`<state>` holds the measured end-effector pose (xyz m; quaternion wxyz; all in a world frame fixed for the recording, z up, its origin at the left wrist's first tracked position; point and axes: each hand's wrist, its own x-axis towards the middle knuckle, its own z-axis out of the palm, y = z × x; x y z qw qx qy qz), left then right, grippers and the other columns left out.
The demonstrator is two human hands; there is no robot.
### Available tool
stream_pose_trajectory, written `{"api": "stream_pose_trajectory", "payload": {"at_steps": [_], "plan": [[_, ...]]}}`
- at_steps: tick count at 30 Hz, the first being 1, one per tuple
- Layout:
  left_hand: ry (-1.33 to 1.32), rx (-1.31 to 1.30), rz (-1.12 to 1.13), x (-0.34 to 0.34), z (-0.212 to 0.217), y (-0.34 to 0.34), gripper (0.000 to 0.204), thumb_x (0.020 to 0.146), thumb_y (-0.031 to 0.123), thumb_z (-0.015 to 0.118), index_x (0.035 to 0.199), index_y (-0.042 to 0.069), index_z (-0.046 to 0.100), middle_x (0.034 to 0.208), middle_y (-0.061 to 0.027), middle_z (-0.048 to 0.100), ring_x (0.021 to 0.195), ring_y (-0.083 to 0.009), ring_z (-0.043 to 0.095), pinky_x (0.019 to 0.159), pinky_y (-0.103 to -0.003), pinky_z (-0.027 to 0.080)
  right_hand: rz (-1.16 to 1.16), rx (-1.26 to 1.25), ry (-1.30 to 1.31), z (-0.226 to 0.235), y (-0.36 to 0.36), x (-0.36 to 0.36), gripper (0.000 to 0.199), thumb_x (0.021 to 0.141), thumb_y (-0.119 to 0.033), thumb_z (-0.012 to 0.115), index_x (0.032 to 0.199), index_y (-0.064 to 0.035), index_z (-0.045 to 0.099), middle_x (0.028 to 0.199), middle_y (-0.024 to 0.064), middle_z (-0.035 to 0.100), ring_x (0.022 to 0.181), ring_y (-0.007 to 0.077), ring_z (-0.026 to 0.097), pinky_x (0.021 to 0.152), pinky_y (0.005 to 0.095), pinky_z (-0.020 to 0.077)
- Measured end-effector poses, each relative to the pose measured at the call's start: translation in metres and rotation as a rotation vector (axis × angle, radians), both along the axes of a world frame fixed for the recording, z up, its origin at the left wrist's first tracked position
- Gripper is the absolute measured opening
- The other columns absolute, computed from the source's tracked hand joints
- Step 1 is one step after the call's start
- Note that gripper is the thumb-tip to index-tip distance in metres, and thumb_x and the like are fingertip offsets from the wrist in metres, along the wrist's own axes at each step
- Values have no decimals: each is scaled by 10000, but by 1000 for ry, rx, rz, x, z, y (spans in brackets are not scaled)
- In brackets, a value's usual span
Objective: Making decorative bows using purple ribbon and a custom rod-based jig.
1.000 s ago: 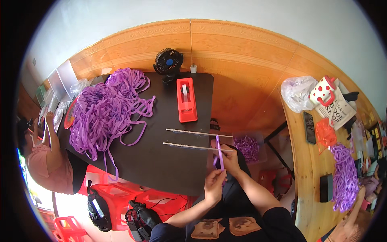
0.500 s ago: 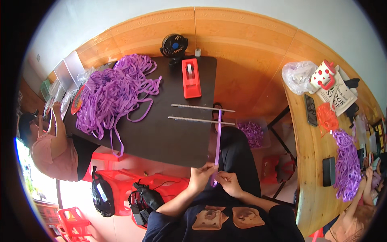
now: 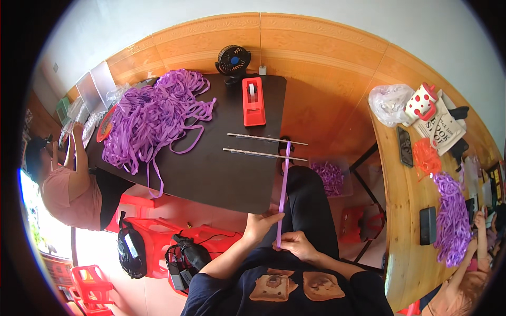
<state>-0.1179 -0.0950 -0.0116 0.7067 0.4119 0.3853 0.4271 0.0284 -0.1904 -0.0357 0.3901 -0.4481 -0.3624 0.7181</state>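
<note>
A flat purple ribbon hangs over two thin metal rods and runs down toward my lap. The rods lie side by side on the dark table, their right ends sticking out past its edge. My left hand is closed with its fingertips on the ribbon partway down. Lower and to the right, my right hand pinches the ribbon near its lower end. Between both hands the strip looks straight. A large heap of purple ribbon lies on the table to the left.
A red tape dispenser and a black fan stand at the table's back. Below its right edge sits a clear bin of purple ribbon pieces. A wooden table is at right. People work at both sides; red stools stand left.
My right hand has moved down and away from my left hand. The ribbon between them, bunched close together before, now stretches out straight. The view has shifted slightly.
</note>
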Motion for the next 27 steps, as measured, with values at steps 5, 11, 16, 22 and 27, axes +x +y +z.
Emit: {"api": "stream_pose_trajectory", "payload": {"at_steps": [5,11,16,22,27], "plan": [[-67,-69,-54,0,2,2,248,838,-63,694,1081,-45,647,977,-75,665,869,-117,616,748,-232,496,32,88,-98,5,1,0,123,904,-48,669,995,19,718,907,75,721,869,124,666,810,262,533],[35,-119,-126,-7,6,1,204,854,-17,699,1056,-32,674,973,-58,672,867,-113,615,726,-235,484,33,144,-111,6,0,-2,129,893,-43,679,1007,4,718,904,49,724,848,90,646,789,246,521],[23,-108,-161,-11,6,2,187,867,6,694,1053,-16,689,938,-52,680,832,-103,616,661,-226,456,16,162,-117,-3,0,-2,126,909,-42,656,1010,9,712,900,50,722,849,97,649,795,250,522],[-27,-71,-173,-9,2,5,191,874,21,698,1062,-14,699,881,-60,680,769,-115,620,629,-227,463,6,12,-169,-2,4,7,128,924,-41,629,1005,21,707,895,51,708,819,91,637,771,251,516],[-64,-68,-256,-15,5,9,183,871,26,703,1049,-14,706,853,-71,683,733,-117,622,611,-228,467,-547,598,-630,30,48,30,183,829,30,682,1010,12,663,911,99,675,809,191,633,709,303,489]]}}
